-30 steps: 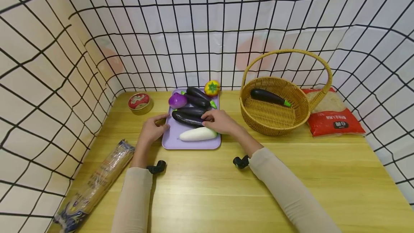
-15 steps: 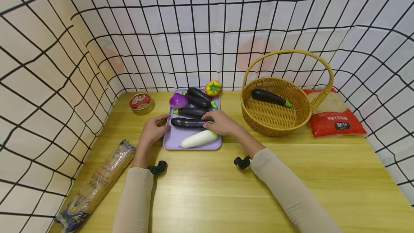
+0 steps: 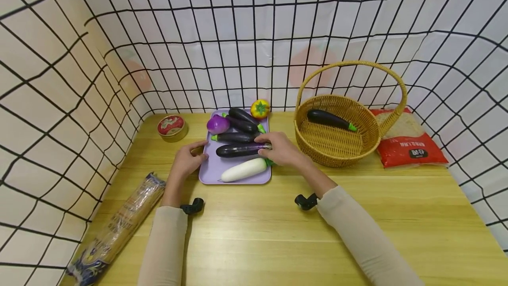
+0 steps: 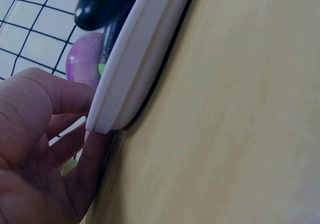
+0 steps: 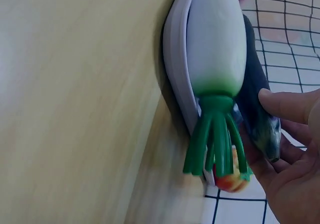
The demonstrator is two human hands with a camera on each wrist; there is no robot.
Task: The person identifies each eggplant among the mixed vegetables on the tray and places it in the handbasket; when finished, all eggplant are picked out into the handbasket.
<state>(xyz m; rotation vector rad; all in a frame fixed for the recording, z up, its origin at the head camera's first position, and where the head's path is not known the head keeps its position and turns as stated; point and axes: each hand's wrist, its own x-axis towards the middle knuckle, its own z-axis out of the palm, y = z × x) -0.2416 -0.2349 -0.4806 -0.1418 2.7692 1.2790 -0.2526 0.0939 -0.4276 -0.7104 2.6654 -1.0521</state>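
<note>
On the lavender tray (image 3: 234, 182), my right hand (image 3: 281, 150) pinches the purple-and-white end of a long dark eggplant (image 3: 236, 150). In the right wrist view the thumb presses one side of this eggplant (image 5: 254, 106), fingers behind it. My left hand (image 3: 187, 159) grips the tray's left edge, its thumb at the rim (image 4: 107, 99) and fingers on the outside. Nearest the front lies a white radish (image 3: 243, 170) with green leaves (image 5: 217, 134). Behind the held eggplant are a green-stemmed eggplant (image 3: 234, 137), two more eggplants (image 3: 243, 123) and a purple onion (image 3: 218, 123).
A round yellow-orange vegetable (image 3: 259, 108) sits at the tray's back right corner. Right of the tray stands a handled wicker basket (image 3: 337, 156) containing one eggplant (image 3: 331, 119), with a red bag (image 3: 410, 149) beyond. A round tin (image 3: 172, 128) and packaged noodles (image 3: 119, 226) lie left.
The held eggplant first swung level, apart from the one behind it, then slid right with my right hand. The radish has tilted and shifted slightly towards the front. My left hand stays put.
</note>
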